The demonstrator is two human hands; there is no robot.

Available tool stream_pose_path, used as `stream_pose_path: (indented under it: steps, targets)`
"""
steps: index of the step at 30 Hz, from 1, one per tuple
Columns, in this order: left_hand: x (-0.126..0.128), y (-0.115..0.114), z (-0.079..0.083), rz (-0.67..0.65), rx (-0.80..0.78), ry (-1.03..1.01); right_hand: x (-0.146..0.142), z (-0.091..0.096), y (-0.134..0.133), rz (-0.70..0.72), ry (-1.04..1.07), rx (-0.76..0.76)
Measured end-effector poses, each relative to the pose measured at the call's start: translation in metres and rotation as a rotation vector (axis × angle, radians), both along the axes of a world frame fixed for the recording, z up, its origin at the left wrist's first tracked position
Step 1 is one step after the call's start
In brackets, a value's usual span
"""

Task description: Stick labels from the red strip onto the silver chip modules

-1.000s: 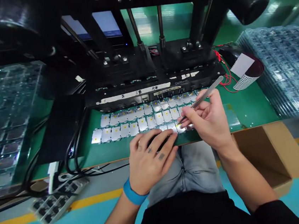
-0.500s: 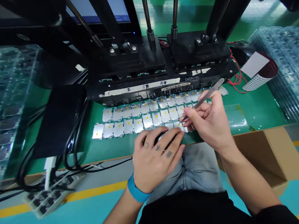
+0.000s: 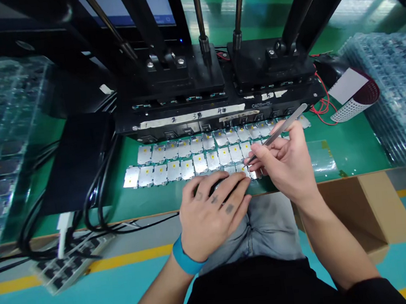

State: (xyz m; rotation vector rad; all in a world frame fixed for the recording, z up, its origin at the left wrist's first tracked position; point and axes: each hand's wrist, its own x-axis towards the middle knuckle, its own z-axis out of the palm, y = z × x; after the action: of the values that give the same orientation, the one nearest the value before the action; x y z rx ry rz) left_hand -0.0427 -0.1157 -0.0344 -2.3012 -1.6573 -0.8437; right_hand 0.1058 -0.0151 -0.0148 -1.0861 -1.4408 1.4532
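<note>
- On the green surface [image 3: 352,155], two rows of small silver plates [image 3: 200,164], each marked with a yellow dot, lie side by side just below a black test fixture [image 3: 185,120]
- The plates look thin, light and stiff, and they may slide easily on the smooth surface; they seem best taken by an edge, away from the yellow dot
- The right hand [image 3: 280,163] is nearly closed, pinching slim steel tweezers [image 3: 277,134] between thumb and fingers, with the tips at a plate in the near row
- The left hand [image 3: 213,214] lies palm down at the near edge of the rows, fingers gently curved over a dark rounded object [image 3: 218,186]; whether it grips this cannot be told
- Both forearms reach in from the body, elbows apart, with a blue wristband [image 3: 185,256] on the left wrist
- Stacks of clear plastic trays [image 3: 397,102] stand to the right, and a cardboard box [image 3: 343,214] sits below the surface edge
</note>
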Motion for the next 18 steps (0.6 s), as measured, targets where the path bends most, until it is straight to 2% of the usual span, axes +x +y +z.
stream_pose_path:
  steps: [18]
  targets:
    - [0.0,-0.0009,0.001,0.002,-0.017,-0.016,0.0004,-0.0011,-0.001,0.015,-0.079,0.004]
